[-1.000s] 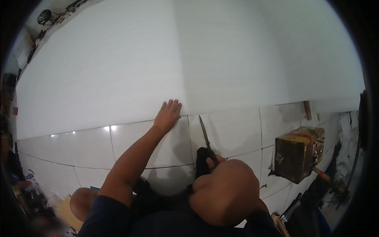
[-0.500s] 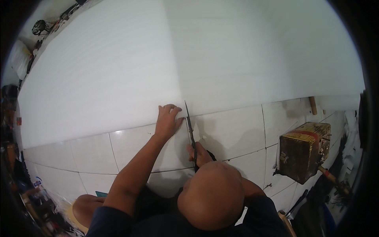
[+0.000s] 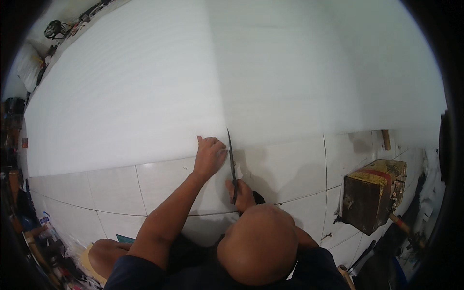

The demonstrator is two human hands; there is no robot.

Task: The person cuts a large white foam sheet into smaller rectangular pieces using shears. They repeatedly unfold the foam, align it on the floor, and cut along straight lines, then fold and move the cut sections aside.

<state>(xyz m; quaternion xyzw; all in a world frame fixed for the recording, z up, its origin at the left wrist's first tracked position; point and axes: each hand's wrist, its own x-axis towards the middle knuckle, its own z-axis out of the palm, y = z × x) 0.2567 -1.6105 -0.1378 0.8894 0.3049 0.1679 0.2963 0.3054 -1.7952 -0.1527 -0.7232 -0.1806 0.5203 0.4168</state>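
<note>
White sheeting (image 3: 145,87) is spread towards twelve o'clock. Its near edge is pinched by the left hand (image 3: 209,158), at eleven o'clock from the right hand (image 3: 244,195), apparently for steadiness; by the latter's closed fingers a dark bladed tool (image 3: 232,157) is gripped, aimed at twelve.

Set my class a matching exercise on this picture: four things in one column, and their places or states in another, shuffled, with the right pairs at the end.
1. left hand
2. dark bladed tool
3. white sheet
4. brown and yellow box

A. on the tiles, at the right
B. held in the right hand
C. curled, at the sheet's near edge
D. spread across the picture's upper part

Pairs: 1-C, 2-B, 3-D, 4-A
</note>
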